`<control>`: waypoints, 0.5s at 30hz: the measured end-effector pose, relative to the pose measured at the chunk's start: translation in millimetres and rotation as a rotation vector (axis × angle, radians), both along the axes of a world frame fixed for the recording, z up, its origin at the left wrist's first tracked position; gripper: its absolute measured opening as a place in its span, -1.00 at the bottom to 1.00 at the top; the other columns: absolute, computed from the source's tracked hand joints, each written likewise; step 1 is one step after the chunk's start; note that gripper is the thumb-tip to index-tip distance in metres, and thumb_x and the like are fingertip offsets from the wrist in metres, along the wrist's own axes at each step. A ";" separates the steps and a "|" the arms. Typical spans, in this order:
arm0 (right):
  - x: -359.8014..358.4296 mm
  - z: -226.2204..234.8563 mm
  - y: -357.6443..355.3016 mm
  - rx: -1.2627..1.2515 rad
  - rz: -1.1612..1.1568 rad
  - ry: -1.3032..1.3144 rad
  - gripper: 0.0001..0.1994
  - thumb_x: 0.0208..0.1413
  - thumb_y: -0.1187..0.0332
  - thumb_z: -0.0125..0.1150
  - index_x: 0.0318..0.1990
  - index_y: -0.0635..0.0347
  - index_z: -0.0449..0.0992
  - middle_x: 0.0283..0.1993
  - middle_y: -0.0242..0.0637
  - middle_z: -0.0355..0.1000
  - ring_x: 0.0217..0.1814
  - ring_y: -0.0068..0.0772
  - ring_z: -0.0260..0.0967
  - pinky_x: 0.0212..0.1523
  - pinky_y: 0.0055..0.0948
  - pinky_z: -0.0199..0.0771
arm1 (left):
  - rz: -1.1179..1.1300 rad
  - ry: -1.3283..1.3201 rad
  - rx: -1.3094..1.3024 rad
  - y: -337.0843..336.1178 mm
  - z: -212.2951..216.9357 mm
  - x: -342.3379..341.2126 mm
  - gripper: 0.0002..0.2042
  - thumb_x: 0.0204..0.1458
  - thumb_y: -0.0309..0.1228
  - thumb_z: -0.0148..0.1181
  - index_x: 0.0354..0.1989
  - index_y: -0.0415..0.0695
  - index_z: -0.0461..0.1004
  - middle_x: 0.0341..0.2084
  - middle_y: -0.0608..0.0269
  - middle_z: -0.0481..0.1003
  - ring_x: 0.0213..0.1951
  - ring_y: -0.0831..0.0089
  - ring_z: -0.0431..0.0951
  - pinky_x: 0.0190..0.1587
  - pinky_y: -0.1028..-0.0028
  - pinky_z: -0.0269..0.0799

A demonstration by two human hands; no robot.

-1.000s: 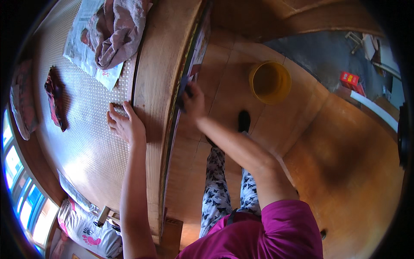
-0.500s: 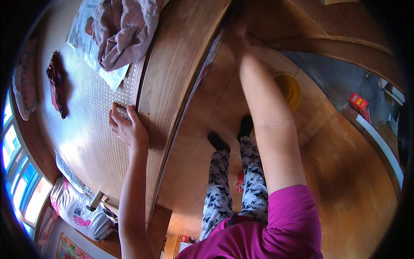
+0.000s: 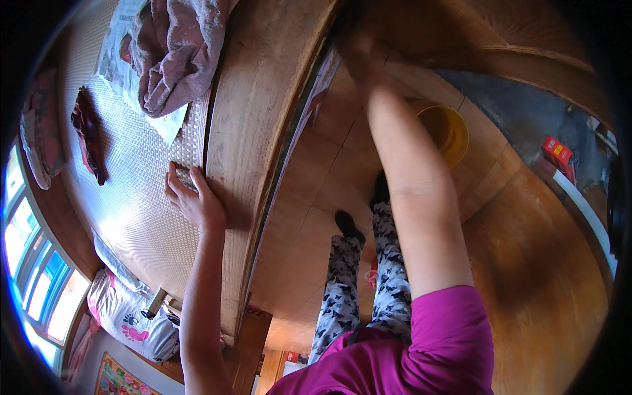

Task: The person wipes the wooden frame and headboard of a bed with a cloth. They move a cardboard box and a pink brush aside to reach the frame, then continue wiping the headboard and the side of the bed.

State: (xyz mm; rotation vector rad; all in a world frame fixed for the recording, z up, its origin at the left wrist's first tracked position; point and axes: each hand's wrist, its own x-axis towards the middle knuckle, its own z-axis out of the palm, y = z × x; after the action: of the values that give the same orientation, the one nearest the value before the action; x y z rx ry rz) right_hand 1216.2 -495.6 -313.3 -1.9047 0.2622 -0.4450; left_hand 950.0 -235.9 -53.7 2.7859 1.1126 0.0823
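My left hand [image 3: 201, 205] rests at the edge of a woven mat [image 3: 141, 210], beside a broad wooden border [image 3: 253, 105]. Its fingers are loosely bent and apart, with nothing held between them. Ahead of it, a crumpled pinkish-grey towel [image 3: 178, 59] lies on a printed sheet of paper [image 3: 172, 125]. My right arm reaches far forward over the floor. The right hand [image 3: 359, 49] is in dark shadow close to the outer side of the wooden border; its fingers, and anything in them, cannot be made out.
A yellow bucket [image 3: 454, 135] stands on the tiled floor [image 3: 296, 230] right of my right forearm. Curved wooden furniture [image 3: 540, 296] fills the right side. A red box [image 3: 558, 151] sits beyond it. A dark red cloth [image 3: 87, 135] lies far left on the mat.
My feet have shifted, the left one moving right and closer to me. The surroundings have moved slightly in the view. My left hand stays on the mat; my right arm remains stretched forward.
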 end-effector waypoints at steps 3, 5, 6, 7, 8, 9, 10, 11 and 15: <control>-46.5 -16.2 34.4 -0.155 -0.165 -0.040 -0.53 0.03 0.57 0.13 0.18 0.27 0.41 0.19 0.08 0.36 0.24 -0.04 0.33 0.25 -0.21 0.30 | -0.018 -0.003 -0.001 2.6 -2.5 3.5 -0.40 0.27 0.06 -0.01 0.42 0.09 0.19 0.32 0.05 0.16 0.38 0.04 0.11 0.40 0.02 0.00; -111.0 -7.9 69.8 -0.035 -0.099 -0.016 -0.49 0.02 0.62 0.11 0.20 0.26 0.39 0.20 0.09 0.32 0.26 0.05 0.27 0.28 -0.17 0.25 | -0.017 -0.011 -0.005 4.8 -3.5 1.3 -0.41 0.28 0.05 -0.03 0.42 0.09 0.19 0.32 0.05 0.16 0.37 0.04 0.11 0.40 0.02 0.00; -149.4 3.1 86.1 0.077 -0.043 0.012 -0.46 0.02 0.65 0.08 0.24 0.24 0.36 0.21 0.12 0.29 0.27 0.15 0.22 0.30 -0.12 0.21 | -0.016 -0.009 -0.005 7.5 -3.8 -1.6 -0.43 0.29 0.04 -0.04 0.41 0.11 0.18 0.32 0.03 0.15 0.37 0.04 0.12 0.40 0.02 0.00; -187.7 14.9 100.8 0.184 0.005 0.044 -0.42 0.01 0.68 0.05 0.27 0.21 0.33 0.21 0.14 0.25 0.27 0.26 0.18 0.32 -0.07 0.18 | -0.015 -0.008 0.000 8.9 -2.6 -2.7 -0.44 0.30 0.04 -0.05 0.41 0.11 0.19 0.31 0.03 0.15 0.37 0.04 0.12 0.40 0.02 0.00; -231.4 4.0 123.1 0.218 -0.117 -0.077 -0.37 -0.02 0.75 0.01 0.29 0.16 0.34 0.21 0.12 0.24 0.28 0.22 0.18 0.32 -0.10 0.18 | -0.034 -0.010 -0.011 4.0 -4.4 3.3 -0.44 0.30 0.04 -0.05 0.41 0.11 0.19 0.31 0.03 0.15 0.37 0.03 0.12 0.40 0.02 0.00; -282.9 35.0 141.2 0.292 -0.056 0.078 -0.34 -0.03 0.79 0.02 0.29 0.13 0.34 0.25 0.10 0.22 0.30 0.19 0.18 0.33 -0.13 0.18 | -0.022 -0.005 0.002 9.0 -3.6 -2.3 -0.44 0.30 0.04 -0.05 0.41 0.11 0.19 0.31 0.02 0.15 0.36 0.03 0.13 0.40 0.01 0.00; -331.9 41.1 160.6 0.507 -0.018 0.227 -0.35 0.01 0.79 -0.02 0.31 0.15 0.30 0.25 0.09 0.19 0.29 0.14 0.19 0.31 -0.14 0.21 | -0.036 -0.021 -0.019 8.9 -5.0 1.8 -0.45 0.30 0.04 -0.05 0.41 0.12 0.19 0.31 0.03 0.15 0.36 0.03 0.13 0.40 0.01 0.00; -379.3 63.5 164.0 0.376 0.153 0.308 -0.40 0.09 0.76 -0.08 0.33 0.19 0.27 0.23 0.06 0.20 0.28 0.05 0.21 0.30 -0.19 0.24 | -0.025 -0.031 -0.026 10.9 -4.6 -1.3 -0.45 0.30 0.03 -0.05 0.41 0.12 0.19 0.30 0.03 0.15 0.36 0.03 0.13 0.40 0.01 0.00; -461.6 94.0 189.8 0.851 0.159 0.644 -0.55 0.21 0.70 -0.13 0.24 0.27 0.38 0.12 -0.06 0.35 0.18 -0.12 0.28 0.21 -0.26 0.30 | -0.033 -0.041 -0.042 12.3 -6.3 -0.4 -0.46 0.31 0.01 -0.04 0.41 0.14 0.19 0.29 0.03 0.16 0.35 0.03 0.14 0.39 0.00 0.01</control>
State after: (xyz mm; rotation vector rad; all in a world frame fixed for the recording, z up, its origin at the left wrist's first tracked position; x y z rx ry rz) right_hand 754.6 -305.8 -219.3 -1.1525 0.6040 0.3723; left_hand 949.6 -223.6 -60.0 2.7510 1.0469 0.1110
